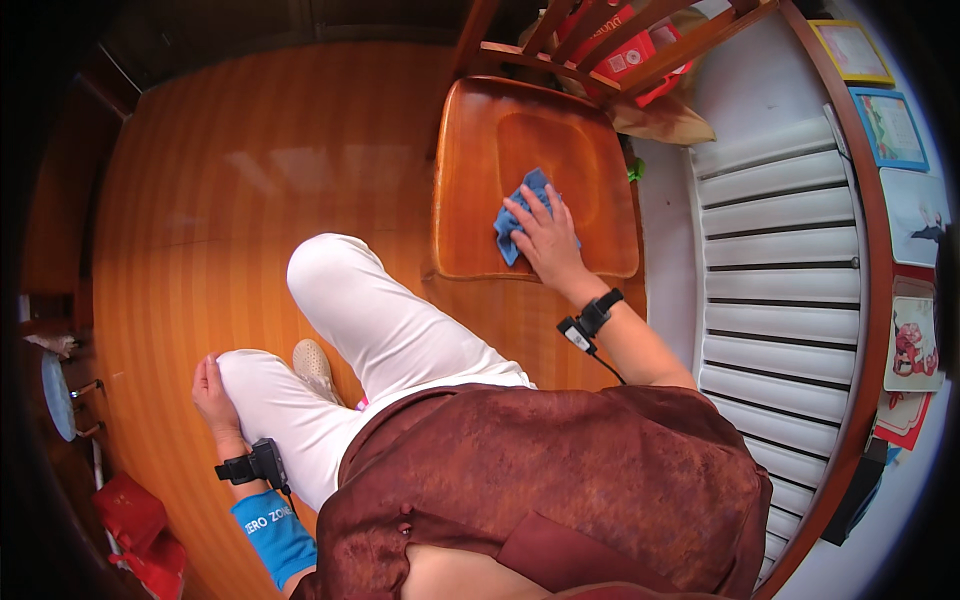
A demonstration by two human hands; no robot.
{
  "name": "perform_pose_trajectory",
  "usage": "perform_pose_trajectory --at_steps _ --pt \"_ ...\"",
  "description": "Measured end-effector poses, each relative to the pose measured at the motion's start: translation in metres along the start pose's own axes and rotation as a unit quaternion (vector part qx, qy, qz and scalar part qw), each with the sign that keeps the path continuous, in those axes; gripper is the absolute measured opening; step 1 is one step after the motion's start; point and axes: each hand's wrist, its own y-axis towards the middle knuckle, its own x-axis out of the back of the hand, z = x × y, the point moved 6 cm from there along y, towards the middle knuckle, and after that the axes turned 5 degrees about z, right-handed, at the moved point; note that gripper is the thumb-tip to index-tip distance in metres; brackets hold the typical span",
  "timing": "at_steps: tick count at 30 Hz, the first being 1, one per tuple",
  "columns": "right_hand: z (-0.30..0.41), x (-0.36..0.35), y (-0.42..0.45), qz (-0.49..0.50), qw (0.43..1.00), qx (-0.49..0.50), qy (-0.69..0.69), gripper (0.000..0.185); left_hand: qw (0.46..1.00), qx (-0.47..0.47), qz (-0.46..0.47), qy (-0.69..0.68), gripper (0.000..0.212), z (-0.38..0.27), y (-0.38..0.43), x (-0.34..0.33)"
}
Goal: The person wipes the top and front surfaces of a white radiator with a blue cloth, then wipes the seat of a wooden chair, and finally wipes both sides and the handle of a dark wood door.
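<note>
Under my right hand lies a crumpled blue cloth, pressed onto the seat of a wooden chair. The fingers are spread over the cloth, and part of it shows beyond the fingertips and beside the palm. My left hand rests against the outer side of my left knee, with no object visible in it; its palm side is partly hidden. Both wrists wear black straps with small devices.
A white radiator runs along the right, below a wooden ledge with picture frames. Red packages and a brown paper bag stand behind the chair back. Red bags lie at the lower left, near a blue round-topped stool.
</note>
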Motion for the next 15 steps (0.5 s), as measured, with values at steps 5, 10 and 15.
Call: perform_pose_trajectory --at_steps 5,10,15 --pt "-0.037 -0.006 0.049 -0.033 0.999 -0.013 -0.012 0.042 1.000 -0.002 -0.006 -0.019 0.032 0.004 0.002 -0.001" --pt "-0.094 -0.015 0.095 -0.065 0.995 -0.034 -0.064 0.042 0.999 0.018 0.003 -0.033 0.030 0.002 0.000 -0.003" --pt "-0.160 -0.008 0.099 -0.098 0.968 -0.203 -0.106 0.043 0.999 0.036 0.003 -0.033 0.029 0.000 -0.005 -0.003"
